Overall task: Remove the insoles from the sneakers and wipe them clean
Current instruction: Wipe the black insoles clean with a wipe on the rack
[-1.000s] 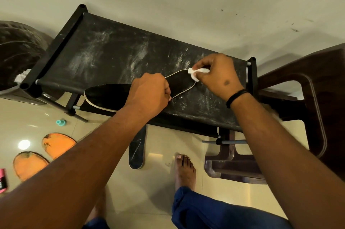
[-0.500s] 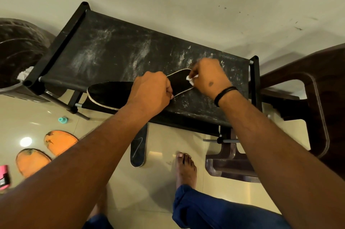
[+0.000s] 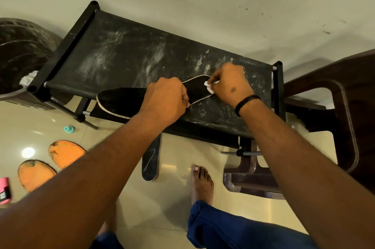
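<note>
1. insole, black with a pale edge, lay on the dusty black rack.
2. left hand was curled, holding its middle down.
3. right hand pinched a small white wipe at the insole's end.
4. a second before, the wipe sat further past the tip; it had slid inward, so wiping was going on.

Both forearms reach forward and slightly inward. The left hand is curled into a loose fist, knuckles up, pressing down. The right hand sits just beside it, fingers bunched in a pinch, a black band around its wrist
</note>
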A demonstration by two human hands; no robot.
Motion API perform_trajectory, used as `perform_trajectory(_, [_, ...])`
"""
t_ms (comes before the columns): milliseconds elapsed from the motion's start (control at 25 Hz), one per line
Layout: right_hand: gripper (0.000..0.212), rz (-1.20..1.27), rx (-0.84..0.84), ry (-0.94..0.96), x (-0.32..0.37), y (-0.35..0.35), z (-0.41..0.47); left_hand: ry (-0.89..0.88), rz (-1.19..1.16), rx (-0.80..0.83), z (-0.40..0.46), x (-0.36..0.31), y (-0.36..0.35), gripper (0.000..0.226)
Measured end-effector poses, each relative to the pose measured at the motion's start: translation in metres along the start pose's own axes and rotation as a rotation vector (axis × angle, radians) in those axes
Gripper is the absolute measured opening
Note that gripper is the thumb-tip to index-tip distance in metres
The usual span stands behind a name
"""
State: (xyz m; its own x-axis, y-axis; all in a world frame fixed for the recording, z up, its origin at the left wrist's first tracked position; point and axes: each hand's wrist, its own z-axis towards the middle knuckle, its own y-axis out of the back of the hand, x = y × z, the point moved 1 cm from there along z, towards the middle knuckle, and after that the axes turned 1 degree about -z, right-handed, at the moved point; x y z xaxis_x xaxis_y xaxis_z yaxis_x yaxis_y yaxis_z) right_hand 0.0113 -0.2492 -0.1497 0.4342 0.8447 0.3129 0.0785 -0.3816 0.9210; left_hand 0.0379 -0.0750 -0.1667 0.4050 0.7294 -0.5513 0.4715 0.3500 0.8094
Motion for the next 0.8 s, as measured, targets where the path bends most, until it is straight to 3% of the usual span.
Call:
perform_trajectory(120, [0.011,-0.086,-0.001,0.013,0.004,-0.006,-0.004,-0.003,0.000,-0.009,-0.001,0.001,-0.001,0.009])
perform_trajectory(280, [0.013,-0.010,0.213,0.179,0.034,-0.014,-0.015,0.000,0.048,-0.013,-0.002,0.000,0.001,0.014])
perform_trajectory(560, [0.014,-0.146,-0.057,-0.003,0.001,-0.012,0.006,0.005,-0.015,-0.004,-0.001,0.001,-0.002,0.009])
perform_trajectory(800, [0.014,0.023,0.210,0.164,0.037,-0.013,-0.015,0.004,0.068,-0.010,-0.003,-0.002,0.003,0.019])
